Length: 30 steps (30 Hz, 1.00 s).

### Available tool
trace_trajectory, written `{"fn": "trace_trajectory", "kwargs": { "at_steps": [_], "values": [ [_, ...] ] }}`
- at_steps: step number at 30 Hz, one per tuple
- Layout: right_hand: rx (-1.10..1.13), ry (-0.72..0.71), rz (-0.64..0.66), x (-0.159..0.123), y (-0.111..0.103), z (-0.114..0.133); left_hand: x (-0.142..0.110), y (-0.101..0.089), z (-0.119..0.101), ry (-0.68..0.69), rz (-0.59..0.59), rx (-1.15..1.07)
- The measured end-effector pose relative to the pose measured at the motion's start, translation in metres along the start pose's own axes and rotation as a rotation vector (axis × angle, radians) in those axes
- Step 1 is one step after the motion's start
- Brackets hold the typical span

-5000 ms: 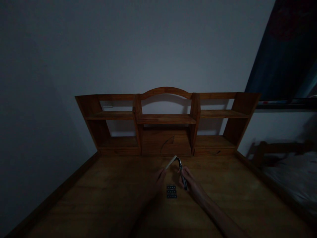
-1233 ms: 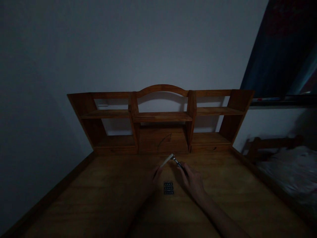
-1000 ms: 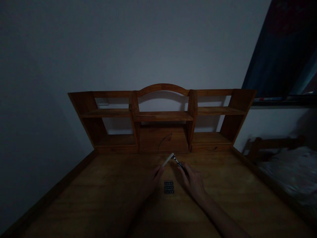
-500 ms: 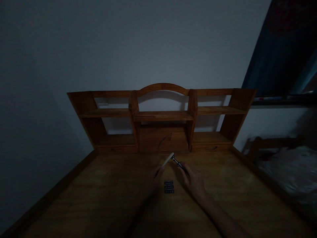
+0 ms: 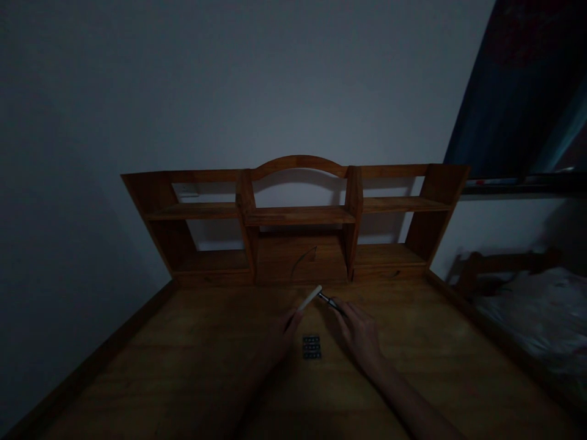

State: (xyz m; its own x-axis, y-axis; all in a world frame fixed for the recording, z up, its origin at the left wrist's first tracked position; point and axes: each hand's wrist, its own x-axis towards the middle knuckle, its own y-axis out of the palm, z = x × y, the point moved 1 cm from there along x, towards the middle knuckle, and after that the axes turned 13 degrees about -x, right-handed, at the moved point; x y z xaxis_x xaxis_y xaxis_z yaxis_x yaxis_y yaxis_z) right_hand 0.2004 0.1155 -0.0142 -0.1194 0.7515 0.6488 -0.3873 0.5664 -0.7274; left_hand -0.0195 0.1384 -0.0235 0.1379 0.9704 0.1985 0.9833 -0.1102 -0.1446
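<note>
My left hand (image 5: 283, 333) is closed around the lower end of a pale flat stick (image 5: 309, 298), which slants up to the right. Opposite it, my right hand (image 5: 360, 330) grips a slim tool with a shiny metal shaft and dark handle (image 5: 329, 300). The tool's far end meets the stick near its upper tip; whether they touch is hard to tell in the dim light. Between my forearms, a small dark pack (image 5: 312, 347) with three rows of light marks lies flat on the wooden desk (image 5: 403, 373).
A wooden shelf unit (image 5: 300, 215) stands along the desk's far edge against the wall. Raised wooden rims (image 5: 486, 324) border the desk's sides. Beyond the right rim lies a pale plastic-looking bundle (image 5: 536, 315), and a dark curtain (image 5: 495, 104) hangs above it.
Both hands keep their hold on the stick and the tool. The tool's end has shifted slightly against the stick's tip, and the whole view has moved a little.
</note>
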Motion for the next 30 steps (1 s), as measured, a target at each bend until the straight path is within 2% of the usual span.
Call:
{"fn": "trace_trajectory", "kwargs": {
  "at_steps": [4,9,14,17,20,26,30],
  "values": [
    [0.050,0.011,-0.029,-0.001,0.001,0.000,0.005,-0.001,0.004,-0.029,-0.021,0.020],
    [0.180,0.014,-0.056,-0.001,0.003,0.004,0.002,-0.004,0.001,0.018,-0.154,-0.017],
    [0.209,0.065,-0.045,-0.001,0.005,0.007,-0.003,0.003,0.000,0.030,-0.035,0.008],
    [0.204,0.088,-0.027,-0.002,0.007,0.006,-0.001,0.002,0.001,-0.006,-0.060,0.048],
    [0.213,0.088,-0.019,-0.002,0.007,0.006,-0.001,0.000,-0.002,0.014,-0.076,0.011],
    [0.238,0.111,0.002,-0.001,0.003,0.009,-0.007,0.004,-0.009,0.002,-0.005,0.038],
    [0.232,0.125,0.010,-0.001,0.002,0.009,-0.003,0.004,-0.002,-0.030,-0.076,0.041]
  ]
}}
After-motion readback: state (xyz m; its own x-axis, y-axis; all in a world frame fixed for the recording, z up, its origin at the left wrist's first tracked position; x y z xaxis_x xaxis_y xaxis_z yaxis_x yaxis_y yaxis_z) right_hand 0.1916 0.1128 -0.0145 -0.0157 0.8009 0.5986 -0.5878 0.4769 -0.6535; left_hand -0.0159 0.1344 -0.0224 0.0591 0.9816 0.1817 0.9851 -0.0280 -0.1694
